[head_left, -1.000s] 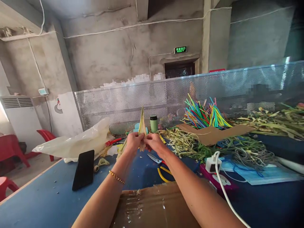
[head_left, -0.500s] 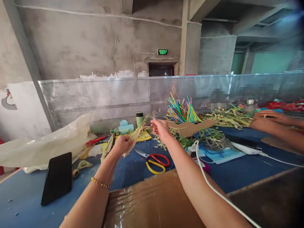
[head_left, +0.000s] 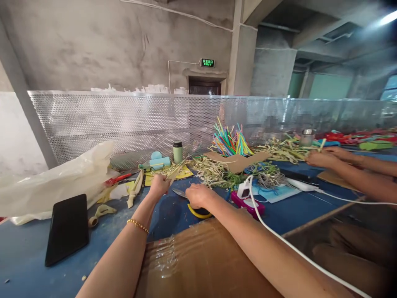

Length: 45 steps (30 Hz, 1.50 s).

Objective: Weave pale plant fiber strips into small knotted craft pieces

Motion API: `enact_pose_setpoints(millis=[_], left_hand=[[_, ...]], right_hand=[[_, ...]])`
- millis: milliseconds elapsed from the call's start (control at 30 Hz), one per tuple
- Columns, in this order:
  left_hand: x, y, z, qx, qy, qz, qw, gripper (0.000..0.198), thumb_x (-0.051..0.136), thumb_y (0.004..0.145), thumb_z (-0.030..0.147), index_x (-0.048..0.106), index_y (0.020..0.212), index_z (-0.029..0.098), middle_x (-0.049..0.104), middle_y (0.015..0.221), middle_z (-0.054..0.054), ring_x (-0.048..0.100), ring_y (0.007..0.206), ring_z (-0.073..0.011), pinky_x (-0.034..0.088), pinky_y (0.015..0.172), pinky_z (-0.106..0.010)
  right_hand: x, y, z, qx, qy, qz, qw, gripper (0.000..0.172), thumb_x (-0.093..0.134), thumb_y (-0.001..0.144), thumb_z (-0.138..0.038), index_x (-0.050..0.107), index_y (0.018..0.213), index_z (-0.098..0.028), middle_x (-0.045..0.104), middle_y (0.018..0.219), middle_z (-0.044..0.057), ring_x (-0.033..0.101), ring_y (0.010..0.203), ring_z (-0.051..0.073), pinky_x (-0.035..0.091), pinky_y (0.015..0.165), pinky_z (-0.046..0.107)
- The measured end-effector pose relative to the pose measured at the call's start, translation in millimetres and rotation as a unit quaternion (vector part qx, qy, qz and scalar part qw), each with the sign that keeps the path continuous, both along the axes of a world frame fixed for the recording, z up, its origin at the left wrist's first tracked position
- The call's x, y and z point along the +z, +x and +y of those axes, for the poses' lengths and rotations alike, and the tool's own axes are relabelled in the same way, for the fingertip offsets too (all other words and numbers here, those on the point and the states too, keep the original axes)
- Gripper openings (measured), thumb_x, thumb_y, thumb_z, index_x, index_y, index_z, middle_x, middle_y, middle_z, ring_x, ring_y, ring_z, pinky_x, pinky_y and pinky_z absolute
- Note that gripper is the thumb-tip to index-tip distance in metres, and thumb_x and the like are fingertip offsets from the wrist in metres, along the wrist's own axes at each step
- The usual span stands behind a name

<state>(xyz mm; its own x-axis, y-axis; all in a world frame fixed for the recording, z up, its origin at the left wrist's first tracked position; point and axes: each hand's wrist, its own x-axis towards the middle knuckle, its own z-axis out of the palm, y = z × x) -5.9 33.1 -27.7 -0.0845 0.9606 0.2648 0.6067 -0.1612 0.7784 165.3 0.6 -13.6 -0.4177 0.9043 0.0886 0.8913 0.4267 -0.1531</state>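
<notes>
Strip of pale, dry, husk-like leaf (head_left: 177, 171) slants up and to the right out of my left hand (head_left: 159, 186), left of the scene's middle. My fingers close around its lower end, a hold that seems meant to steady it while leaving the narrow tip free.

My right hand (head_left: 198, 195), just to the right, curls over steel scissors with a yellow loop handle (head_left: 198, 212) on the blue tabletop (head_left: 108, 234). The blade points left and away; my hand hides the rest, so I cannot tell whether I have a grip on them. They lie close in, presumably for easy reach.

Nearest me, between my forearms, is a brown, taped cardboard sheet or box (head_left: 198, 265). A black, flat, phone-like slab (head_left: 67, 229) lies left, well apart from my work. Farther off, a heap of shredded pale-green leaf pieces (head_left: 207, 171) sits before a perforated metal screen (head_left: 124, 124). At right, a co-worker's hand (head_left: 322, 159) is near another leafy pile (head_left: 283, 150).
</notes>
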Motion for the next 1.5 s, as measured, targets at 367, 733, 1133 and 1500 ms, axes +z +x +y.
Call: enact_pose_setpoints(millis=[367, 733, 1133, 1500], left_hand=[[10.7, 20.2, -3.7, -0.028, 0.026, -0.03, 0.999, 0.039, 0.044, 0.084, 0.044, 0.064, 0.068, 0.016, 0.041, 0.044, 0.004, 0.036, 0.037, -0.0103, 0.027, 0.043, -0.023], [16.1, 2.1, 3.1, 0.077, 0.159, 0.055, 0.983, 0.04, 0.045, 0.082, 0.047, 0.053, 0.054, 0.018, 0.04, 0.045, 0.002, 0.039, 0.05, -0.0129, 0.027, 0.05, -0.024], [17.8, -3.7, -0.1, 0.07, 0.126, 0.098, 0.985, 0.041, 0.045, 0.082, 0.048, 0.057, 0.056, 0.018, 0.041, 0.045, 0.002, 0.042, 0.049, -0.0138, 0.029, 0.049, -0.023], [21.5, 5.8, -10.8, 0.051, 0.154, 0.214, 0.963, 0.041, 0.046, 0.085, 0.047, 0.048, 0.055, 0.019, 0.038, 0.049, 0.002, 0.032, 0.054, -0.0128, 0.024, 0.055, -0.023]], right_hand=[[-16.1, 47.7, 3.1, -0.003, -0.013, 0.106, 0.994, 0.026, 0.063, 0.07, -0.026, 0.072, 0.094, -0.018, 0.074, 0.098, 0.009, 0.066, 0.089, 0.023, 0.045, 0.07, 0.025], [-13.2, 54.5, 4.5, -0.07, -0.134, 0.421, 0.894, 0.017, 0.057, 0.071, -0.016, 0.062, 0.087, -0.018, 0.054, 0.054, -0.006, 0.054, 0.048, 0.01, 0.039, 0.045, 0.018], [8.7, 60.1, -14.6, -0.016, -0.151, 0.655, 0.74, 0.034, 0.068, 0.077, -0.05, 0.055, 0.084, -0.02, 0.049, 0.05, -0.007, 0.048, 0.041, 0.01, 0.037, 0.037, 0.018], [4.7, 62.2, -7.3, -0.017, -0.13, 0.686, 0.715, 0.041, 0.071, 0.075, -0.056, 0.057, 0.087, -0.02, 0.048, 0.052, -0.008, 0.037, 0.036, 0.005, 0.028, 0.033, 0.014]])
